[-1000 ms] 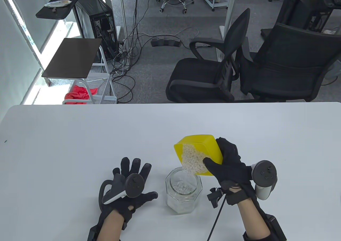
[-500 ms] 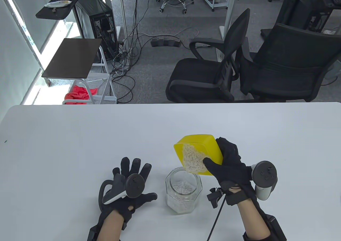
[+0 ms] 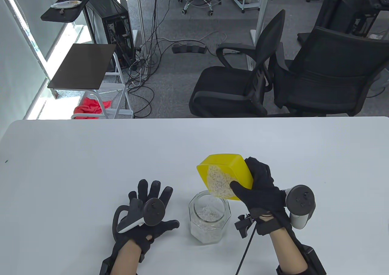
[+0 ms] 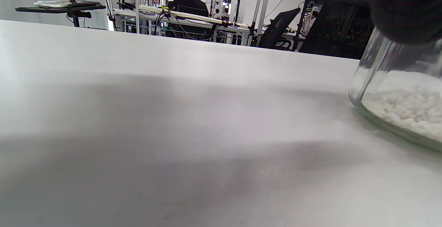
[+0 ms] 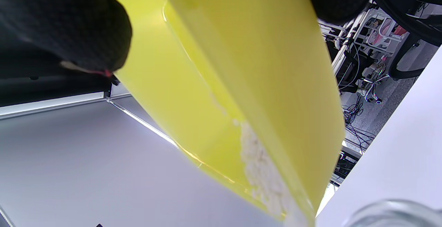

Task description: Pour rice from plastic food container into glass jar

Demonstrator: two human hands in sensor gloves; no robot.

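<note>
My right hand (image 3: 258,185) grips a yellow plastic food container (image 3: 237,168), tilted with its lower corner over the mouth of a glass jar (image 3: 209,223). White rice (image 3: 218,182) lies heaped at that lower corner. The jar stands upright on the white table (image 3: 91,165) with some rice at its bottom. My left hand (image 3: 149,208) rests flat on the table left of the jar, fingers spread, holding nothing. The right wrist view shows the yellow container (image 5: 221,82) close up with rice (image 5: 266,182) at its lip. The left wrist view shows the jar (image 4: 400,102) at the right edge.
Two black office chairs (image 3: 243,83) stand beyond the table's far edge. A cable (image 3: 247,250) runs from my right wrist toward the near edge.
The rice stream seen falling into the jar a second ago has stopped. The container has shifted slightly up and left. The left hand has not moved.
</note>
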